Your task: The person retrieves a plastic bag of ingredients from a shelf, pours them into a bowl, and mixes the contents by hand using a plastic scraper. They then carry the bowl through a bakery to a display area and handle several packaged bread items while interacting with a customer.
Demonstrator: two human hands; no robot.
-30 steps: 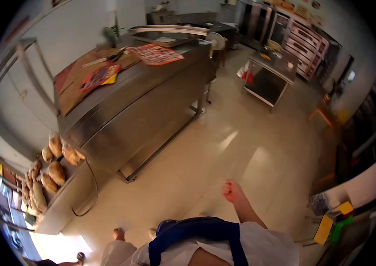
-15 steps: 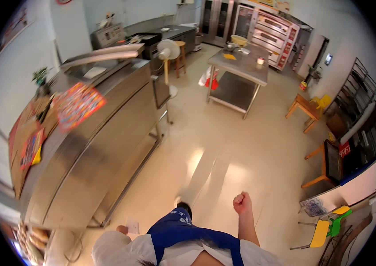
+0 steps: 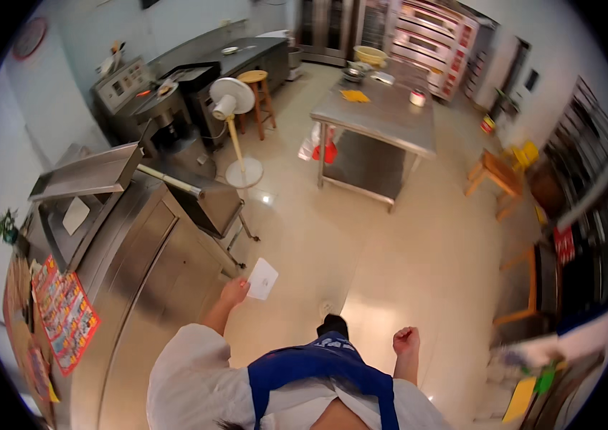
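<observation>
My left hand (image 3: 234, 292) is out in front at the side of the steel counter, its fingers closed on a small white sheet of paper (image 3: 263, 279). The sheet sticks out to the right over the floor. At my right side, my right hand (image 3: 406, 340) is curled into a fist above the floor, and nothing shows in it. A blue apron (image 3: 318, 360) covers my front, and one dark shoe (image 3: 333, 326) pokes out beyond it.
On the left runs a long steel counter (image 3: 132, 287) with a colourful printed sheet (image 3: 66, 315). Ahead are a white fan (image 3: 232, 97), a wooden stool (image 3: 257, 89), a steel worktable (image 3: 383, 118) and an oven stack (image 3: 426, 43). A wooden chair (image 3: 494, 174) and dark racks (image 3: 591, 158) line the right.
I have moved forward along the counter, and the worktable and fan look nearer. My left hand has swung forward with the paper. My right fist stays at my side.
</observation>
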